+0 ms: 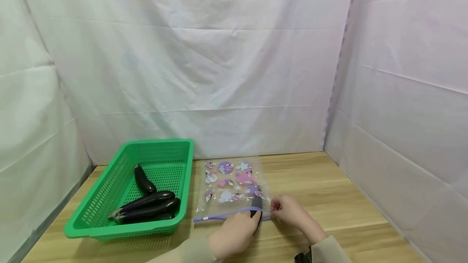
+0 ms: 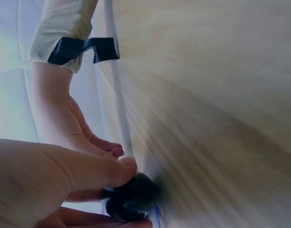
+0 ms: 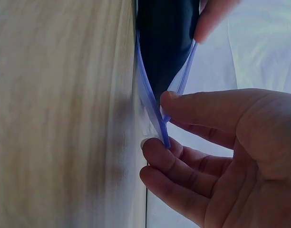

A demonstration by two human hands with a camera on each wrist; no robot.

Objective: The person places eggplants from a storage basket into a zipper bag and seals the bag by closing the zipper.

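A clear zip bag (image 1: 228, 193) with pink and purple cartoon prints lies flat on the table, its purple-edged mouth toward me. One dark eggplant (image 1: 257, 202) reaches partway through that mouth, near the bag's right side. My left hand (image 1: 235, 231) grips the eggplant's near end, thumb on one side and fingers on the other in the left wrist view. At the right corner of the mouth, my right hand (image 1: 289, 214) pinches the bag's edge. The right wrist view shows the purple zip strips (image 3: 144, 80) spread apart around the eggplant.
Left of the bag stands a green perforated basket (image 1: 189, 173) holding several eggplants (image 1: 153, 201). The wooden table (image 1: 310, 182) is bordered by white cloth walls (image 1: 219, 68) at the back and both sides.
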